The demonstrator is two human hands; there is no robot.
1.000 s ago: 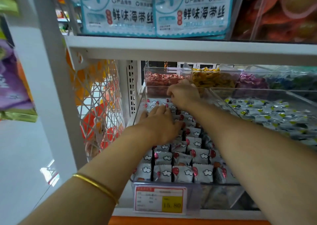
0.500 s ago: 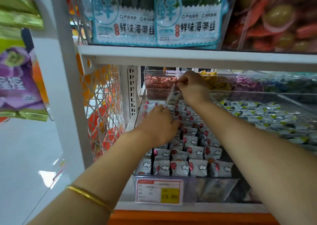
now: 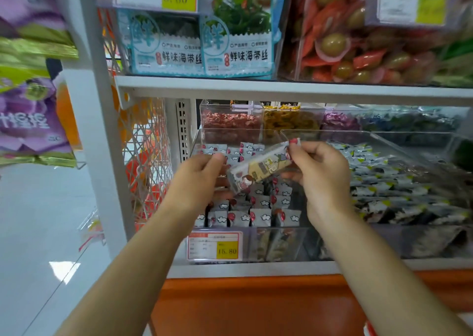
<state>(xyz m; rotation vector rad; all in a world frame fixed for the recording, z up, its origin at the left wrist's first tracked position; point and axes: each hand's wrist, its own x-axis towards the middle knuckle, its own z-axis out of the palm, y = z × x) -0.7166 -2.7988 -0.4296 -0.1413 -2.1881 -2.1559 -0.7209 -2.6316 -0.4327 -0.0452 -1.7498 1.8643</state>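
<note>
One snack packet (image 3: pixel 261 168), two hands, one clear bin (image 3: pixel 279 243) as reference. Packet was held in the air just above the bin's middle, tilted, its left end lower than its right. Left hand (image 3: pixel 197 179) gripped the low end: thumb on top, fingers curled beneath and partly hidden behind the wrapper. Right hand (image 3: pixel 322 174) pinched the high end between thumb and forefinger, other fingers loosely bent below it. So the packet spanned the gap between both sets of fingertips, touching both. Inside the bin: small grey packets (image 3: pixel 261 216) standing in rows, too many to count. One price tag (image 3: pixel 215 246) on the bin's front wall, left part. Two seaweed bags (image 3: pixel 238 41) side by side on the shelf above the bin. One second bin (image 3: pixel 384 136) touching the bin's right side, with green-marked packets, uncounted.
</note>
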